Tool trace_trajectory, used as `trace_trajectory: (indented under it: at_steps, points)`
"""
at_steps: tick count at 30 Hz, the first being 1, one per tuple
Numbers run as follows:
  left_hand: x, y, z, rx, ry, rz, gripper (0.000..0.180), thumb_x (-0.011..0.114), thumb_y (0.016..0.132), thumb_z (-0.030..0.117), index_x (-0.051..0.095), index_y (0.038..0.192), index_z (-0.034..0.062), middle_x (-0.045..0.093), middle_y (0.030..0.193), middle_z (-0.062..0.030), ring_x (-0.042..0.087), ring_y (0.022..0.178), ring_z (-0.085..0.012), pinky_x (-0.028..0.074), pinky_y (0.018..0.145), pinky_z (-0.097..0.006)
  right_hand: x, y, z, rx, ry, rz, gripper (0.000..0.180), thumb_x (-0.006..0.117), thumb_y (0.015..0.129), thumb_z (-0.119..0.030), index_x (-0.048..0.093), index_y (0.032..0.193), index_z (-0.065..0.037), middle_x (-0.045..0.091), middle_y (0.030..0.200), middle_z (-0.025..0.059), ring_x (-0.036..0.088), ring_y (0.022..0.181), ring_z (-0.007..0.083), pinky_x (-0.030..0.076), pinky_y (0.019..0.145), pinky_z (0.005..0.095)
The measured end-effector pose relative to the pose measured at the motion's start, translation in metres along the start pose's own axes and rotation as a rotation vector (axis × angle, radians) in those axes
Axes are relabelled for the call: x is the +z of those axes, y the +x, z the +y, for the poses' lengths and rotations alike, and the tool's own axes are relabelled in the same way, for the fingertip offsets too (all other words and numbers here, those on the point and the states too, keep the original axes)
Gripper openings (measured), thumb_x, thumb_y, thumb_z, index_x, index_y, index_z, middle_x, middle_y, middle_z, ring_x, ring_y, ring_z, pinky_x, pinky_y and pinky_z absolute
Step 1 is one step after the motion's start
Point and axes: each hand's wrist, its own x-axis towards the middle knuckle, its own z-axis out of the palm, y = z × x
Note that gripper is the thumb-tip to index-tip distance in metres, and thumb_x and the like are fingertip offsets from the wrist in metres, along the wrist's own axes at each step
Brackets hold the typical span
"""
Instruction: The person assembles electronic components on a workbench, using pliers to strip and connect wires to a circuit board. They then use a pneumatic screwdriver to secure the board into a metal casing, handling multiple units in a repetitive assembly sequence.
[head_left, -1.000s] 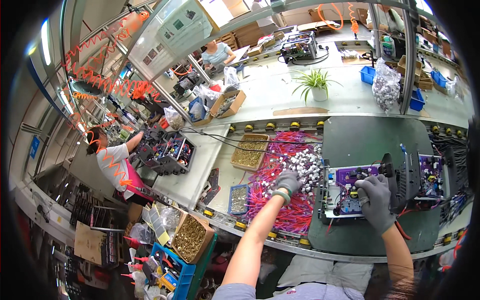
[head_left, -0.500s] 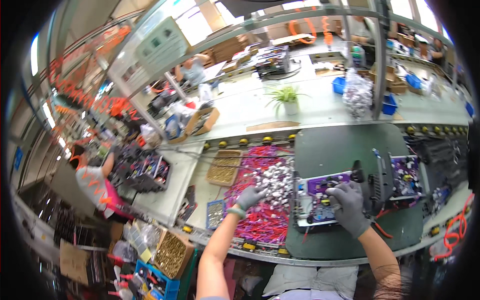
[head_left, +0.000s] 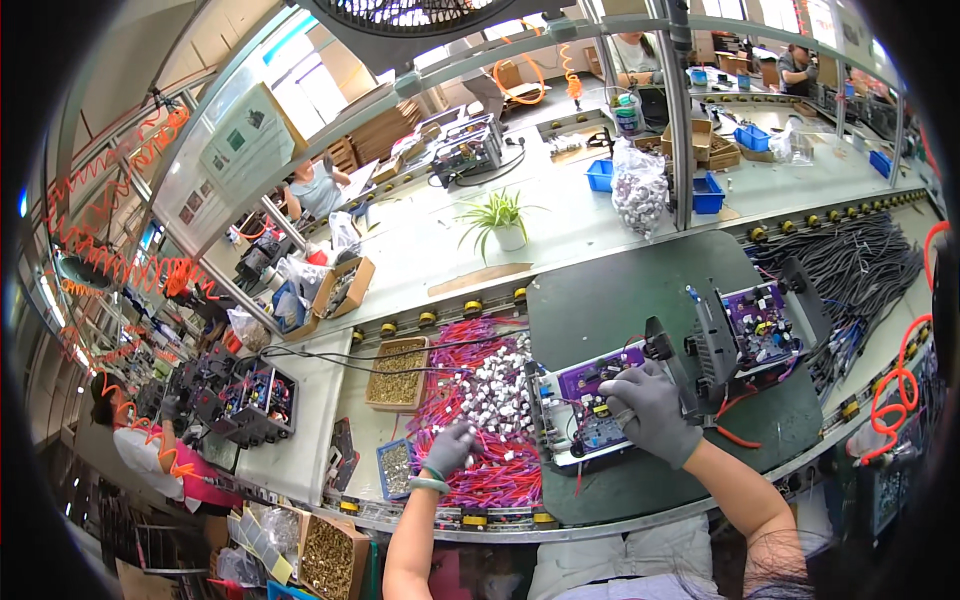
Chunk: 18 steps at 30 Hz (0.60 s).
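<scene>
My left hand (head_left: 449, 450), in a grey glove with a green band at the wrist, is over a pile of red and purple wires (head_left: 495, 470) with white connectors (head_left: 498, 388). Its fingers are drawn together; whatever they pinch is too small to make out. My right hand (head_left: 655, 415), also gloved, is closed above a purple circuit board (head_left: 597, 375) in an open metal chassis (head_left: 570, 455). Its fingertips are at the parts on the board, and what they hold is hidden. A second chassis with a purple board (head_left: 757, 318) stands to the right on the green mat (head_left: 610, 280).
Left of the wires are a box of brass-coloured small parts (head_left: 397, 373) and a blue tray of small metal parts (head_left: 396, 470). Black cables (head_left: 850, 262) lie at the far right. Beyond the mat stands a potted plant (head_left: 508, 235). A co-worker (head_left: 140, 445) is at the left.
My left hand has drawn back from the white connectors toward me, and its fingers have come together. My right hand stays at the board. The whole view has turned and shifted.
</scene>
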Motion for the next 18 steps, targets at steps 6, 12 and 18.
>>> trace_trajectory:
  at_steps: [6, 12, 18]
  points:
    - [0.004, -0.006, 0.007, 0.009, -0.404, 0.053, 0.020, 0.060, 0.098, 0.016, 0.066, 0.111, 0.0033, 0.069, 0.086, -0.0042, 0.064, 0.069, -0.0101, 0.050, 0.057, -0.024, 0.000, -0.002, 0.000, -0.007, 0.006, -0.005, 0.015, 0.068, 0.085, -0.013, 0.070, 0.100, -0.011, 0.065, 0.087, 0.0072, 0.059, 0.082, 0.0316, 0.050, 0.073, 0.0421]
    - [0.012, -0.073, 0.114, 0.344, -0.442, 0.077, 0.018, 0.056, 0.099, 0.014, 0.063, 0.112, 0.0040, 0.066, 0.085, -0.0030, 0.053, 0.060, -0.0044, 0.040, 0.050, -0.019, -0.011, 0.014, -0.023, -0.026, -0.133, 0.054, 0.029, 0.071, 0.081, -0.014, 0.065, 0.109, -0.009, 0.065, 0.092, 0.0088, 0.062, 0.082, 0.0312, 0.052, 0.074, 0.0433]
    - [0.049, -0.109, 0.180, 0.706, -0.305, -0.005, 0.011, 0.058, 0.099, 0.008, 0.063, 0.105, 0.0006, 0.065, 0.082, -0.0041, 0.059, 0.069, -0.0096, 0.050, 0.062, -0.025, -0.021, 0.022, -0.024, 0.065, -0.358, -0.238, 0.030, 0.071, 0.081, -0.017, 0.063, 0.109, -0.008, 0.065, 0.093, 0.0097, 0.064, 0.080, 0.0291, 0.051, 0.071, 0.0418]
